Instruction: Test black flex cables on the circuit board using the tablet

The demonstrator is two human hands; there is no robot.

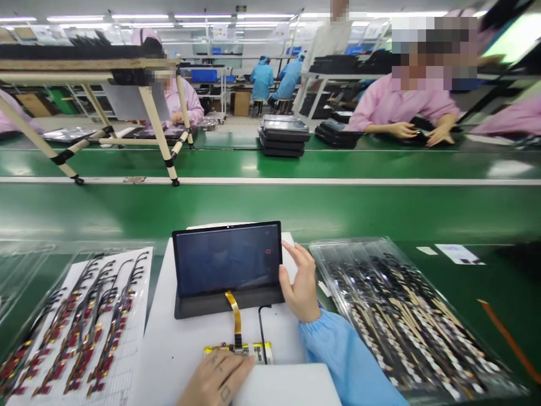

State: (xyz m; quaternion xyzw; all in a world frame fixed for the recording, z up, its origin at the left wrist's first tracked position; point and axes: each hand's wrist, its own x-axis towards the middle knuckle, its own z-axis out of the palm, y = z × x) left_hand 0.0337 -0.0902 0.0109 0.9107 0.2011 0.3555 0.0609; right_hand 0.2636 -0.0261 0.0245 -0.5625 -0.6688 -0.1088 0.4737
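Bracing the right edge of the rectangular glossy black display panel (228, 265), the right hand (301, 285) has its fingers spread wide and grips nothing. The panel stands tilted back on a smooth white mat (169, 338), long axis left to right, screen facing the wearer. A flat gold ribbon cable (234, 313) runs from its lower edge to a small yellow-edged circuit board (262, 351). The left hand (215, 378) lies flat on that board, fingers extended. Left of the panel lies a white sheet (136, 361) of black-and-red flex cables (76, 332); right of it, a ridged clear plastic tray (333, 248).
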